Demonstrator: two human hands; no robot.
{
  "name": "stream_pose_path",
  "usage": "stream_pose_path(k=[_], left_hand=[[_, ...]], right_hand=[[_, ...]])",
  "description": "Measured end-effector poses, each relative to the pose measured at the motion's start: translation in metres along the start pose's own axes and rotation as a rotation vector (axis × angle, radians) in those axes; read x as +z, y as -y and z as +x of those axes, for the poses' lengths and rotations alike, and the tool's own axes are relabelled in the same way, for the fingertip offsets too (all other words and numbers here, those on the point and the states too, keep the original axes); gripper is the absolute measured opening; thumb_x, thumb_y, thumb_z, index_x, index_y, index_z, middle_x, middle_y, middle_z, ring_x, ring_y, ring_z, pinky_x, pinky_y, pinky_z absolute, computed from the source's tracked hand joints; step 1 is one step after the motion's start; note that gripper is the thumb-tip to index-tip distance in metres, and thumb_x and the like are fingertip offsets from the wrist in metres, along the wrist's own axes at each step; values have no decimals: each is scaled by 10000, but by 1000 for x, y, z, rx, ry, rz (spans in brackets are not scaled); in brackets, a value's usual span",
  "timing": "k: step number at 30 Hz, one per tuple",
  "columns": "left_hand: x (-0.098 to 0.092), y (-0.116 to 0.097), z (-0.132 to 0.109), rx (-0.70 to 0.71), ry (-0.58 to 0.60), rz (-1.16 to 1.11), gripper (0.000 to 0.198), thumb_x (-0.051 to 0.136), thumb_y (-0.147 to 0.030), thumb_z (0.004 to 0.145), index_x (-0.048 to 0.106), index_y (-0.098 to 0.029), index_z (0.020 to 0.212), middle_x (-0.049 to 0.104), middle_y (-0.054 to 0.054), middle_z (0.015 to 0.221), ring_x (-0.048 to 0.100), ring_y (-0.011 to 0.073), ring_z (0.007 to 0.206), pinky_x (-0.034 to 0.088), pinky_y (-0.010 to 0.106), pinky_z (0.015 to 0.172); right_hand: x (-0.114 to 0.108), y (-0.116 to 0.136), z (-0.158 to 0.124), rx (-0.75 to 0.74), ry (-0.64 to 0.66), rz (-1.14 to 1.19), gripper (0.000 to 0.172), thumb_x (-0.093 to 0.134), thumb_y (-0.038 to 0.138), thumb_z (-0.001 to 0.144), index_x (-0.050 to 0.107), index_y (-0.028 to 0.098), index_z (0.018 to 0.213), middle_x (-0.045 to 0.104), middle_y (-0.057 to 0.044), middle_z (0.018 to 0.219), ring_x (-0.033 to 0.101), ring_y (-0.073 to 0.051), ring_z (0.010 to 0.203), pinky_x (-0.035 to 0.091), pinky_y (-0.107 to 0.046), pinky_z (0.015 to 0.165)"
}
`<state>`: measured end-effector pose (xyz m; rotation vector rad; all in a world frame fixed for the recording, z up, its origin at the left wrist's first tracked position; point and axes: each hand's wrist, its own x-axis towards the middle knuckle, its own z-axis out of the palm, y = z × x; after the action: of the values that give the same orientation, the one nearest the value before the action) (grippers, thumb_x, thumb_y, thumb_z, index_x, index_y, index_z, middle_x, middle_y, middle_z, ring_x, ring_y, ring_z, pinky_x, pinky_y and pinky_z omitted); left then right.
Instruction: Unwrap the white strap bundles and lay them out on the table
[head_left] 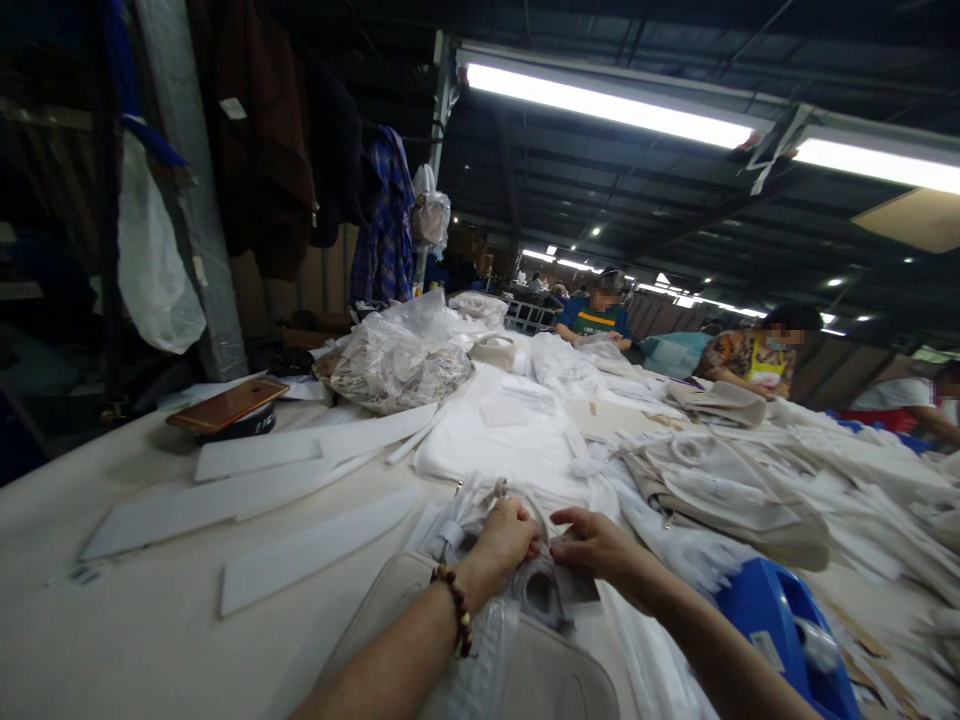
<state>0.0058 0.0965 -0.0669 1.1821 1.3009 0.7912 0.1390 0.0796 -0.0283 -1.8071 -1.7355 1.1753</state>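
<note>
A beige bag (555, 665) lies on the table right in front of me, with clear wrapping and pale straps (540, 590) bunched on its top. My left hand (508, 535), with a beaded bracelet on the wrist, is closed with curled fingers over the wrapped straps; its fingertips are partly hidden. Just to the right, my right hand (596, 548) reaches in from the side. Its thumb and fingers are apart beside the straps, and I see nothing held in them. Beyond both hands lies a flat white wrapped stack (499, 440).
Long white strips (315, 545) and a phone (229, 403) lie to the left. A plastic-wrapped bundle (405, 360) sits further back. On the right are a blue plastic container (787, 630) and more beige bags (720, 490). Co-workers (596, 315) stand across the table.
</note>
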Motion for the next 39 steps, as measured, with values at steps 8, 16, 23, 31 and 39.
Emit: stream_pose_path(k=[8, 16, 23, 31, 39], left_hand=[[-12, -8, -19, 75, -32, 257, 170, 628, -148, 841, 543, -136, 695, 539, -44, 686, 538, 108, 641, 472, 271, 647], [-19, -1, -46, 32, 16, 146, 239, 460, -51, 800, 427, -199, 614, 455, -83, 416, 391, 84, 371, 281, 204, 424], [-18, -6, -59, -1, 111, -54, 106, 498, -125, 727, 485, -171, 632, 490, -55, 443, 452, 75, 399, 285, 170, 395], [-6, -1, -77, 76, 217, -19, 347, 548, -180, 674, 684, -134, 990, 562, 38, 879, 522, 79, 509, 389, 182, 407], [-18, -10, -40, 97, -178, 120, 101, 509, -149, 823, 595, -158, 874, 539, -30, 604, 489, 93, 406, 375, 198, 429]], right_hand=[[19, -6, -12, 44, -76, 485, 589, 636, 204, 569, 447, 96, 1116, 554, 59, 623, 513, -95, 487, 362, -213, 449], [29, 3, -9, 58, -215, 659, 668, 617, 112, 517, 422, 67, 1154, 516, 100, 506, 503, -112, 436, 387, -224, 434], [45, -1, -5, -6, -350, 738, 631, 650, 156, 489, 462, 104, 1089, 456, 126, 437, 444, -104, 399, 309, -212, 407], [52, -5, -1, -11, -334, 860, 596, 686, 238, 505, 481, 132, 1054, 477, 111, 485, 492, -111, 456, 386, -222, 471], [46, 0, -6, 34, -182, 813, 555, 510, 198, 641, 385, 93, 1172, 602, 30, 548, 582, -146, 483, 466, -244, 518]])
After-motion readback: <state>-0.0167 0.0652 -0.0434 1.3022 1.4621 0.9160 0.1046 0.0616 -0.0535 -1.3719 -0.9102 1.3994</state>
